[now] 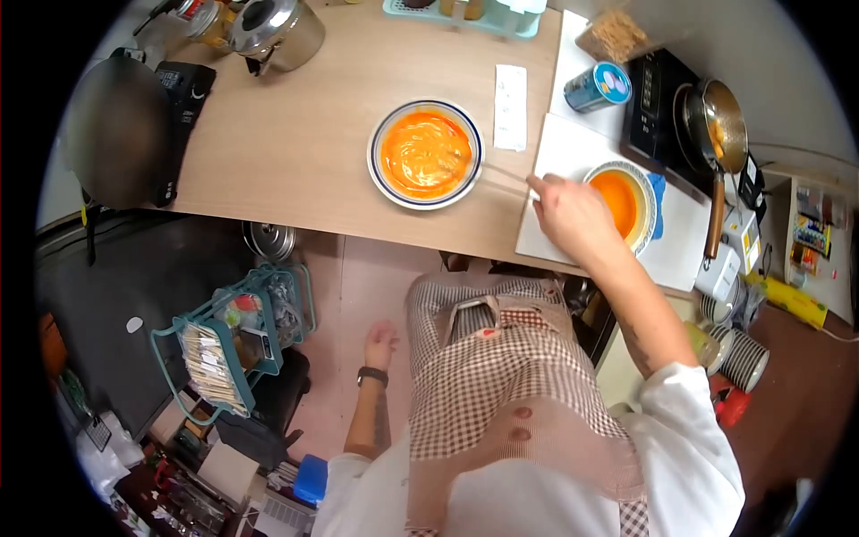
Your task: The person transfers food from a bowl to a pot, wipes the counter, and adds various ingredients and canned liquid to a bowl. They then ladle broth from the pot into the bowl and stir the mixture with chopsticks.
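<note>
A white bowl with a blue rim (377,170) stands on the wooden table, holding an orange and yellow mixture (425,154) with streaks across its surface. My right hand (573,215) is closed on the thin handle of a metal utensil (506,174), which reaches into that bowl; its head is too blurred to name. Just beyond my right hand, a second bowl (648,199) with a patterned rim holds smooth orange liquid (617,199). My left hand (382,342) hangs low beside my checked apron (483,394), fingers loosely apart and holding nothing.
A paper strip (510,107) lies right of the first bowl. On the right are a blue can (598,87), an induction cooker (658,112) and a pan (723,125). A pressure cooker (277,36) stands at back left. A teal cart (246,340) is below left.
</note>
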The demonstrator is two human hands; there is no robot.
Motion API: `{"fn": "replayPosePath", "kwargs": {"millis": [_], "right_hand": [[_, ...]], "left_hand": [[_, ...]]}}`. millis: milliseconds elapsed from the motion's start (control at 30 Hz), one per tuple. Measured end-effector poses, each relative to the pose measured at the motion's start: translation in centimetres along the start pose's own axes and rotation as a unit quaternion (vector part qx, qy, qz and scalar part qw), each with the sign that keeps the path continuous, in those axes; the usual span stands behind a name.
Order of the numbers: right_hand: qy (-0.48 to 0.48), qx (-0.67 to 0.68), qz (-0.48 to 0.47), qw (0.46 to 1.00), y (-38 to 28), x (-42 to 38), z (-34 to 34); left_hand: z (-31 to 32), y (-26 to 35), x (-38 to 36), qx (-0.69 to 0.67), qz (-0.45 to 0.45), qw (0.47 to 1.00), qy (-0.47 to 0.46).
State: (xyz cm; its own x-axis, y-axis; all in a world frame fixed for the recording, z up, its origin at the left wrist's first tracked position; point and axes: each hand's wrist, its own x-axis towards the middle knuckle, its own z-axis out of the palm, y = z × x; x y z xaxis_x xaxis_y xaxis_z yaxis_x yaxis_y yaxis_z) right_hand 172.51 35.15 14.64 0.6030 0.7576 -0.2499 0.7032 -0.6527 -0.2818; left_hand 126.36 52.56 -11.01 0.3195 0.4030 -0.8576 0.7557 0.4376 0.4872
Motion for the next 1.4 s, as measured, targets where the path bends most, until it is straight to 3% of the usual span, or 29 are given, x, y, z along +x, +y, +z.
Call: {"fn": "replayPosePath", "kwargs": {"millis": [100, 233, 333, 367, 467, 600, 733, 867, 900, 1000, 1067, 1133, 1300, 1400], "right_hand": [[0.007, 0.0, -0.031, 1.0, -0.1, -0.1, 1.5], [-0.037, -0.014, 0.068, 0.997, -0.2, -1.7, -0.2], [0.006, -0.004, -0.009, 1.0, -0.2, 0.1, 2.1], [0.063, 0.011, -0.023, 0.998, 1.0, 0.4, 3.1], [-0.057, -0.038, 0.06, 0.996, -0.7, -1.6, -1.5], [0.043, -0.006, -0.027, 0.999, 0.1, 0.9, 1.9], [-0.033, -0.028, 0.045, 0.998, -0.3, -1.3, -0.4], [0.009, -0.019, 0.034, 0.999, 0.7, 0.3, 1.2], [-0.022, -0.03, 0.071, 0.997, -0.1, -0.6, -0.4], [-0.002, -0.025, -0.007, 1.0, -0.8, -0.6, 0.7], [-0.012, -0.031, 0.032, 0.999, -0.9, -1.3, 0.3], [-0.014, -0.044, 0.057, 0.997, -0.7, -0.7, -0.9], [0.05, -0.012, -0.018, 0.999, 0.6, 0.9, 2.3], [-0.026, -0.046, 0.038, 0.998, -0.5, -0.9, -0.4]], "left_hand": [[0.7, 0.2, -0.2, -0.003, -0.025, 1.0, -0.017], [1.2, 2.0, -0.6, -0.014, -0.008, 1.0, -0.011], [1.2, 0.1, -0.6, -0.014, -0.017, 1.0, -0.021], [1.1, -0.3, -0.3, 0.003, -0.017, 0.999, -0.03], [1.1, 0.1, -0.1, -0.013, -0.013, 1.0, -0.008], [0.6, -1.8, -0.2, -0.015, -0.04, 0.999, -0.015], [1.1, -2.2, -0.5, -0.042, -0.031, 0.999, 0.0], [0.4, -1.8, -1.3, -0.015, -0.042, 0.999, -0.022], [0.4, -1.5, -1.4, -0.024, -0.031, 0.999, -0.01], [0.8, -2.5, -1.4, -0.03, -0.045, 0.998, -0.007], [0.4, -2.9, -0.5, -0.006, -0.039, 0.998, -0.05], [0.7, -1.4, -0.9, -0.016, -0.035, 0.999, -0.021], [0.6, -2.8, -0.7, 0.007, -0.037, 0.999, -0.017], [1.0, -2.2, -0.3, -0.009, -0.012, 1.0, -0.01]]}}
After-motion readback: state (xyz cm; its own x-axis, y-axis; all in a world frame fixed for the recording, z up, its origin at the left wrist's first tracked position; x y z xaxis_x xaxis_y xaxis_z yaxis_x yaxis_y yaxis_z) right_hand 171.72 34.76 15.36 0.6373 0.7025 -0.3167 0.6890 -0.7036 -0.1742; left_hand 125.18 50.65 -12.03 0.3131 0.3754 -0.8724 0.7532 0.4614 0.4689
